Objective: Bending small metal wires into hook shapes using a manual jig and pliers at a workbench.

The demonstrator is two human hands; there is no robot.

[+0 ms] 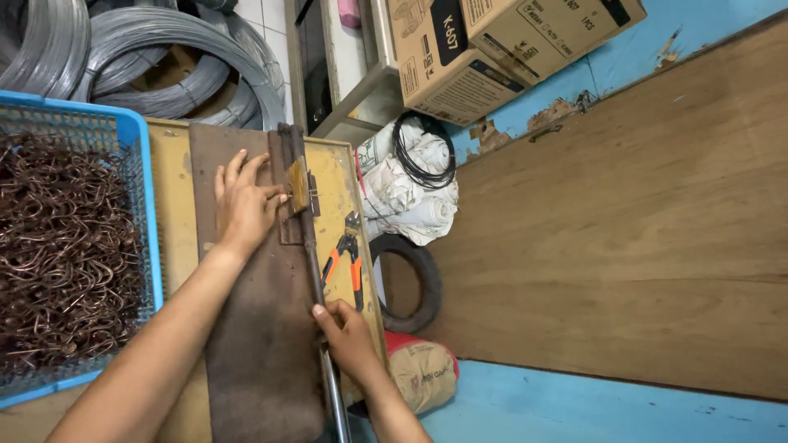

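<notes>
two hands on a bending lever

our left hand (244, 203) lies flat on the brown metal plate (254, 344), fingers stretched out and slightly spread, the tips touching the small yellowish fitting (297, 187) at the top of the lever. whether a wire sits under those fingertips we cannot tell. our right hand (346, 335) is curled around the long metal lever bar (313, 262), fingers wrapped tight on it, thumb on top, low down near the front edge of the picture.

the bar runs along the right edge of the plate, from the fitting down past our right hand. the plate rests on a yellow-painted board (336, 176). just beside the bar, on the board, lie orange-handled pliers (349, 258), between our two hands and a little to the right.

to the left of the board stands a blue plastic crate (146, 189) heaped with bent brown wire hooks (66, 246). behind it lean coils of grey wire (164, 66). to the right of the board we see a rolled white sack (410, 193) with a loop of black cable (423, 152) on it, a black rubber ring (419, 283) on the wooden floor (624, 230), a tan sack (427, 373) below, and cardboard boxes (492, 49) at the top.
</notes>
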